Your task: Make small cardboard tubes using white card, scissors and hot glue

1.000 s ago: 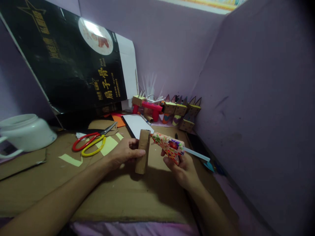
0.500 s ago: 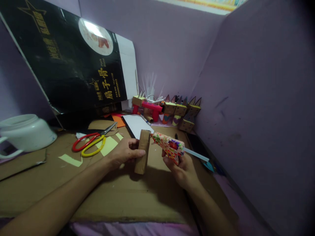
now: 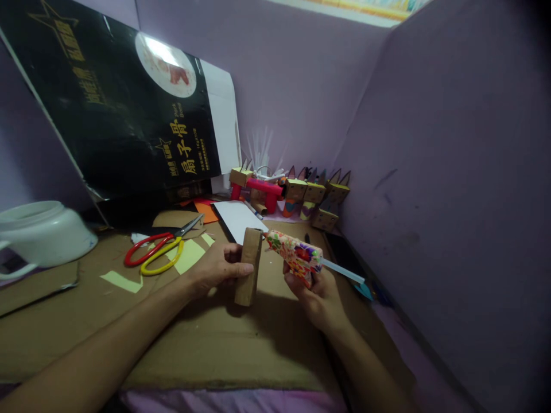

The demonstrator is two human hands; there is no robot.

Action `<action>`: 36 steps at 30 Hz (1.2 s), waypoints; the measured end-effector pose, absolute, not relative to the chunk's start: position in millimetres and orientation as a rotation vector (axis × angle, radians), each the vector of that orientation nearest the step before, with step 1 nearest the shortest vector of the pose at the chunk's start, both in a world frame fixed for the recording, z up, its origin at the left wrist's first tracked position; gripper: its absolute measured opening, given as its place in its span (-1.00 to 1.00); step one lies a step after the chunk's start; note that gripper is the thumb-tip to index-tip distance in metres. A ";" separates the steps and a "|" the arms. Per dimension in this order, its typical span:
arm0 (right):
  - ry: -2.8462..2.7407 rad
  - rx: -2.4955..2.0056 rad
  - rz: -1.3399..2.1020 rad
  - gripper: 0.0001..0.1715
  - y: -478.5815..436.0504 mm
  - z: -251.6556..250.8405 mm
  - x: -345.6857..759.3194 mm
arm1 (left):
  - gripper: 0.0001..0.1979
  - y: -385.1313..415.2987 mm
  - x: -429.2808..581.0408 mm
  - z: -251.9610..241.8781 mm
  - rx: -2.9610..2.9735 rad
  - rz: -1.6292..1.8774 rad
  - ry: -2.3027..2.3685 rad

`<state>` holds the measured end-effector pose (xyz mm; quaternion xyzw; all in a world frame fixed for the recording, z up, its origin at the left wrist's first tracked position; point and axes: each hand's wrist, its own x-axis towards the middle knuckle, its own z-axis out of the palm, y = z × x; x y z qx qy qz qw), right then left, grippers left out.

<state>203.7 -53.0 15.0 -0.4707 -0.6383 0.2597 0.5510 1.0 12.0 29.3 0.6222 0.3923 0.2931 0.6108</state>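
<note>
Between thumb and fingers, my left hand (image 3: pixel 221 265) grips a small brown cardboard box (image 3: pixel 248 269), held upright and slightly tilted above the cardboard sheet. Wrapped round the handle of a flower-patterned hot glue gun (image 3: pixel 297 252) is my right hand (image 3: pixel 316 295). The gun's tip points left and sits at the upper right edge of the cardboard box; whether it touches, I cannot tell. A translucent glue stick (image 3: pixel 344 271) sticks out from the gun's back end. The trigger finger is partly hidden behind the gun.
Red-and-yellow scissors (image 3: pixel 163 249) and pale green paper scraps (image 3: pixel 189 256) lie left of my hands. A white pot (image 3: pixel 47 232) stands far left. Behind are a white pad (image 3: pixel 241 219), cardboard animal figures (image 3: pixel 297 189) and a large black carton (image 3: pixel 129 115). A purple wall (image 3: pixel 439 172) rises at right.
The whole view has shifted very slightly. Both hands keep their grips, and the glue gun's tip stays at the box's upper edge.
</note>
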 end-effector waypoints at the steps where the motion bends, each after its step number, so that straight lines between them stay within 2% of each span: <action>1: -1.507 -1.109 0.618 -0.81 -53.2 15.0 203.5 | -0.52 11.7 1.3 29.8 1.439 0.677 0.909; 31: -1.516 -1.123 0.733 -0.82 -53.1 4.7 205.0 | -0.45 12.6 0.2 30.9 1.384 0.744 0.942; 36: -1.496 -1.132 0.750 -0.82 -53.4 3.9 203.9 | -0.48 13.4 -0.6 30.1 1.390 0.786 0.941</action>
